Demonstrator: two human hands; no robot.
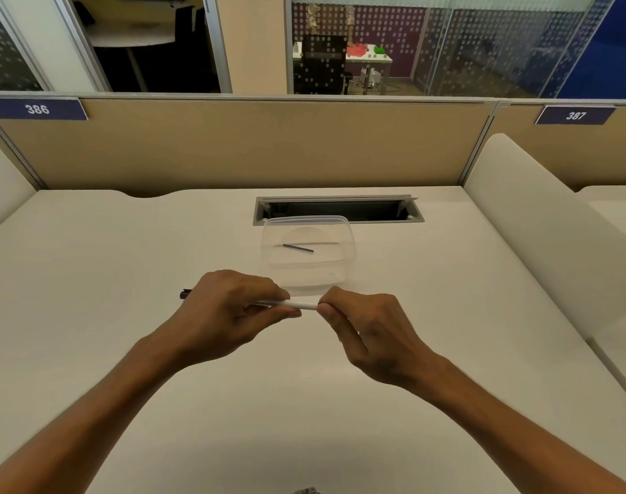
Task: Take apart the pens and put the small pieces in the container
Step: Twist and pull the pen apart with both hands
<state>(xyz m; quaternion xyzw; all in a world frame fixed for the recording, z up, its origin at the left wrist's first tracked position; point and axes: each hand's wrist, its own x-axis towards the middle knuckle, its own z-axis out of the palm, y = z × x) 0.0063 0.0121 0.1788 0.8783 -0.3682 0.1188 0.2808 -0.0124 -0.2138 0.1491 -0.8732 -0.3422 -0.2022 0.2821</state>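
White pen [302,304] spans left-right between your hands | left hand [229,308] grips barrel, right hand [365,326] pinches end | container [308,256] just beyond them.

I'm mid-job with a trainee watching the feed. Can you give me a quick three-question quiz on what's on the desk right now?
1. True or false: the clear square plastic container already holds a thin dark rod.
2. The white pen is gripped by: A) left hand only, B) right hand only, C) both hands.
3. Fill in: the pen's dark end pokes out past the ____ hand.

Key: 1 true; 2 C; 3 left.
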